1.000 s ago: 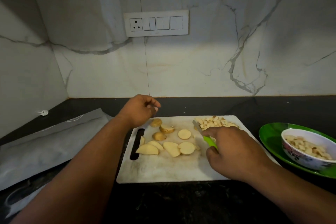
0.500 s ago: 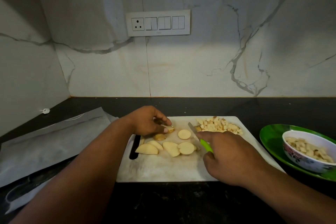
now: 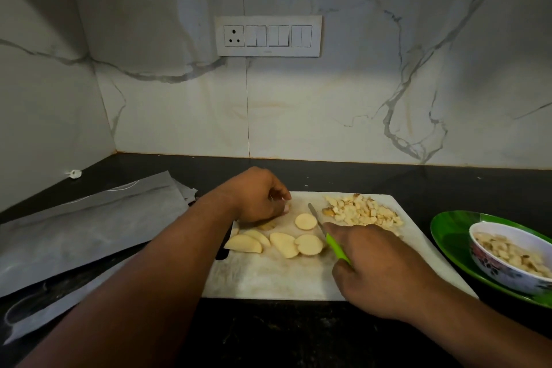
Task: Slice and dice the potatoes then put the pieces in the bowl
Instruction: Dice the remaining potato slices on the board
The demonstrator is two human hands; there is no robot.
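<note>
Obs.: the left hand (image 3: 257, 196) has come down from its raised, loosely curled position of a second ago onto the far-left part of the white rectangular plastic cutting board (image 3: 268, 275). It now lies over the small skin-on potato end pieces there, fingers curled down; whether it pinches a piece cannot be told, since the hand hides them. Half a second ago one of these pieces showed at the fingertips; now only a sliver shows under the palm.

The right hand (image 3: 379, 266) stays wrapped around the lime-green handle of the small paring knife (image 3: 324, 230), blade tip pointing away, resting between the round pale potato slice (image 3: 306, 221) and the heap of diced potato cubes (image 3: 363, 211) at the board's far right. It has shifted little.

Task items: undiced pale potato slices and wedges (image 3: 276, 243) lie mid-board, near the knife. A white floral-patterned bowl (image 3: 507, 272), already part filled with dice, sits on a green round plate (image 3: 448, 233) right of the board.

Reading: the left hand appears to be gathering the next piece for dicing. Task roughly midway; one heap awaits transfer, several slices uncut.
</note>
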